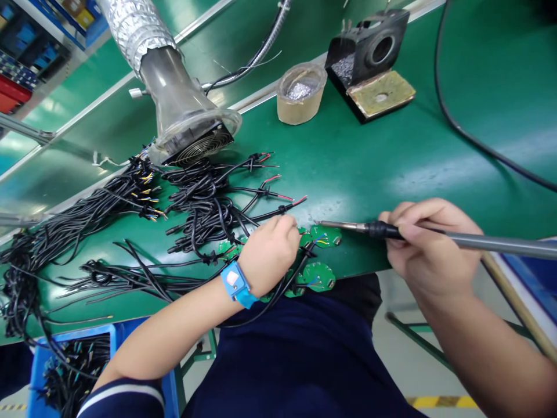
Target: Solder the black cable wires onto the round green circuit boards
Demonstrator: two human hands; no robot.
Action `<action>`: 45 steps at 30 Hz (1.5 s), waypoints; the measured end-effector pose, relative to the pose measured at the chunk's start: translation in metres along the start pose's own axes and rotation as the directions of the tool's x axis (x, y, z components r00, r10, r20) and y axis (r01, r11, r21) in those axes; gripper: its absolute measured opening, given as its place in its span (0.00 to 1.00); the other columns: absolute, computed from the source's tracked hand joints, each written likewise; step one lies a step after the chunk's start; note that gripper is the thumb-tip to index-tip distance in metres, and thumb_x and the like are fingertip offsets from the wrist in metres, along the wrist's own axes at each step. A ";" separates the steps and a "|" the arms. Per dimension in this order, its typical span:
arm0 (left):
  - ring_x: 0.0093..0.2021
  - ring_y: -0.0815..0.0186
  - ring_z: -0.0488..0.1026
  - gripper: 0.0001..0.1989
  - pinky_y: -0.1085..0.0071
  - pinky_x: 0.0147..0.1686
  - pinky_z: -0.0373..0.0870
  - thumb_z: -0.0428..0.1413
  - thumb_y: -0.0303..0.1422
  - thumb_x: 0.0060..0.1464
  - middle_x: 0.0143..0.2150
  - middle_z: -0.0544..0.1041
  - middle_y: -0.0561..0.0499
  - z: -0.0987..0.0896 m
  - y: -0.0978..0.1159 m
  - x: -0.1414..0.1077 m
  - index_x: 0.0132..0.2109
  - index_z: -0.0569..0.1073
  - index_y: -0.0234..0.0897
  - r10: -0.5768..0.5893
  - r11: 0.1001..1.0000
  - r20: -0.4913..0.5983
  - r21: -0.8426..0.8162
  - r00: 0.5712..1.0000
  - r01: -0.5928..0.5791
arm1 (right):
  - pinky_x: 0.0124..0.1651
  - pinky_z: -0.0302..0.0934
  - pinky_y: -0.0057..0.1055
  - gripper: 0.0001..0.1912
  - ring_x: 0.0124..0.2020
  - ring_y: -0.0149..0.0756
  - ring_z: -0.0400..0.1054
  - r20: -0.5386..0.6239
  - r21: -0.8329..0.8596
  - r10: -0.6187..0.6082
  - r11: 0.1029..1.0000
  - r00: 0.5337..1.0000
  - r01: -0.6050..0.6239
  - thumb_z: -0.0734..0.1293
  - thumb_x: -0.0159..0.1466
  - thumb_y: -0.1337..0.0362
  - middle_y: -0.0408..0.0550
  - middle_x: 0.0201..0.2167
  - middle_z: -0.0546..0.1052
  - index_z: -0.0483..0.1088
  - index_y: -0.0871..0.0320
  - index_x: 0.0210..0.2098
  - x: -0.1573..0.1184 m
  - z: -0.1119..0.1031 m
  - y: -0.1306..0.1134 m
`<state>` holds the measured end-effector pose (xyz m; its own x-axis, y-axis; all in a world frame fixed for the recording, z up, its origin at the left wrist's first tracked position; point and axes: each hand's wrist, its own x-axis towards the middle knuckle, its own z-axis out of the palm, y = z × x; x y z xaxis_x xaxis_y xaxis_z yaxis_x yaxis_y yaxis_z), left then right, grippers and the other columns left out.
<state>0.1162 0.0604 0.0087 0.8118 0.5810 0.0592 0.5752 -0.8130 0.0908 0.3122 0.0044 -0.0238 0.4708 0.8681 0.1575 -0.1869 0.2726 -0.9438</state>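
Observation:
My right hand [429, 241] is closed round the dark grip of a soldering iron [383, 230], whose metal tip points left and lies beside a round green circuit board [326, 236]. Coloured wires run onto that board. Another round board [319, 276] lies nearer the table's front edge. My left hand [272, 249], with a blue wrist strap [236, 283], has its fingers curled over the boards and black cables; what they hold is hidden. Just beyond it, black cables [209, 203] with red stripped ends lie in a heap.
A fume hose with a fan [200, 145] stands at the back left. Behind are a tape-roll cup [301, 96] and an iron stand with a yellow sponge [383, 93]. More cables [87, 217] lie left, above a blue bin [72, 335]. A black cord [461, 134] crosses the right.

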 end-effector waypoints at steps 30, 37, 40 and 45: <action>0.43 0.60 0.68 0.09 0.63 0.44 0.66 0.48 0.29 0.60 0.41 0.71 0.44 -0.001 0.002 0.015 0.33 0.70 0.31 -0.083 0.994 0.135 -0.062 0.987 0.092 | 0.38 0.72 0.45 0.03 0.26 0.29 0.61 0.232 -0.126 0.002 0.992 0.973 0.028 0.65 0.56 0.70 0.41 0.24 0.65 0.67 0.58 0.28 -0.014 -0.014 0.006; 0.43 0.61 0.67 0.09 0.62 0.44 0.66 0.48 0.29 0.59 0.40 0.71 0.43 -0.002 0.002 0.015 0.33 0.70 0.31 -0.088 0.992 0.139 -0.073 0.986 0.099 | 0.29 0.70 0.38 0.03 0.24 0.30 0.60 0.104 -0.061 -0.056 0.996 0.993 0.063 0.66 0.55 0.71 0.42 0.22 0.65 0.67 0.58 0.26 -0.012 -0.012 0.007; 0.42 0.61 0.67 0.09 0.62 0.45 0.67 0.48 0.29 0.59 0.40 0.71 0.43 -0.003 0.002 0.016 0.34 0.70 0.30 -0.083 0.992 0.143 -0.083 0.986 0.095 | 0.30 0.70 0.39 0.04 0.24 0.30 0.61 0.141 -0.062 -0.066 0.995 0.988 0.075 0.65 0.56 0.72 0.42 0.22 0.65 0.67 0.58 0.27 -0.013 -0.010 0.007; 0.42 0.61 0.67 0.09 0.62 0.45 0.67 0.49 0.29 0.59 0.40 0.71 0.43 -0.005 0.002 0.018 0.34 0.71 0.29 -0.096 0.987 0.181 -0.107 0.979 0.116 | 0.37 0.71 0.47 0.03 0.26 0.31 0.62 0.185 -0.075 -0.072 0.993 0.980 0.087 0.65 0.56 0.72 0.43 0.24 0.66 0.68 0.58 0.29 -0.016 -0.010 0.007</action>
<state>0.1320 0.0695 0.0146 0.7578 0.6392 -0.1311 0.6516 -0.7310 0.2026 0.3117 -0.0118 -0.0360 0.3153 0.9079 0.2760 -0.0802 0.3153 -0.9456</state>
